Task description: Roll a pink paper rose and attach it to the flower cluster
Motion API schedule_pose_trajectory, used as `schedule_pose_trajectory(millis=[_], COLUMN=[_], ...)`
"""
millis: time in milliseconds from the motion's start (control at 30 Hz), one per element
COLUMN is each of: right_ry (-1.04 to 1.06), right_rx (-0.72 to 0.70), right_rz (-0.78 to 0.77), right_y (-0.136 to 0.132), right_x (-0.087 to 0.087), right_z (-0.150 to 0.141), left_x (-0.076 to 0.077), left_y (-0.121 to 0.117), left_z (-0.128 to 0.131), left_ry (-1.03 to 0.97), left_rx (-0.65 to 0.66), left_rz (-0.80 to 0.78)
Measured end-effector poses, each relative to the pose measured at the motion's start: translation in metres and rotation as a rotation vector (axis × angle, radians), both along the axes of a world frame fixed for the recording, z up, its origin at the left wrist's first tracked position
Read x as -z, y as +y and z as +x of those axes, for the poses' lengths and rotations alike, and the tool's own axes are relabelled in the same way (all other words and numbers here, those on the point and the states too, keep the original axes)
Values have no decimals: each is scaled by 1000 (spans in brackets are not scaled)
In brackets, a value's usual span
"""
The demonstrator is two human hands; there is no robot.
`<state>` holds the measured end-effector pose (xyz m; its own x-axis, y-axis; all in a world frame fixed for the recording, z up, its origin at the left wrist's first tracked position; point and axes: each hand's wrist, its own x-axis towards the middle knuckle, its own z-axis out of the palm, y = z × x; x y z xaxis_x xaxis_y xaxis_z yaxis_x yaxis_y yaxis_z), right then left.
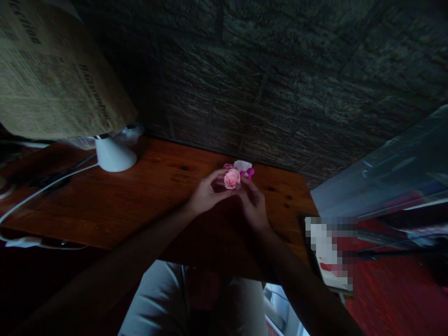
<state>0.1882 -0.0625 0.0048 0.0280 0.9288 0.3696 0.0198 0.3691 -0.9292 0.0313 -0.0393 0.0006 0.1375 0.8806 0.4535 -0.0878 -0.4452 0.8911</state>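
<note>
A small pink rose-shaped flower [231, 178] is pinched between my two hands above the far middle of a wooden table [140, 196]. My left hand [206, 191] grips it from the left with curled fingers. My right hand [254, 203] closes on it from the right. Just behind the flower lie loose petals [243, 167], white and magenta, on the table near the wall.
A lamp with a newspaper-print shade [52, 74] and white base [114, 155] stands at the left, its white cable [42, 189] running over the table. A dark brick-patterned wall [280, 84] rises behind. Clear plastic sheeting [395, 172] and a book-like object [332, 261] lie at right.
</note>
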Motion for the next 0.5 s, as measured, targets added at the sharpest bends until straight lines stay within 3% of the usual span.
schedule_pose_trajectory(millis=[267, 500], right_ry=[15, -22], right_rx=[-27, 11], right_rz=[-3, 10], right_y=[1, 4], right_x=[-3, -7], right_z=[5, 10], left_x=[0, -3], left_y=[2, 0], left_z=[0, 1], left_ry=[-67, -28], left_rx=[-18, -32], left_rz=[-77, -55])
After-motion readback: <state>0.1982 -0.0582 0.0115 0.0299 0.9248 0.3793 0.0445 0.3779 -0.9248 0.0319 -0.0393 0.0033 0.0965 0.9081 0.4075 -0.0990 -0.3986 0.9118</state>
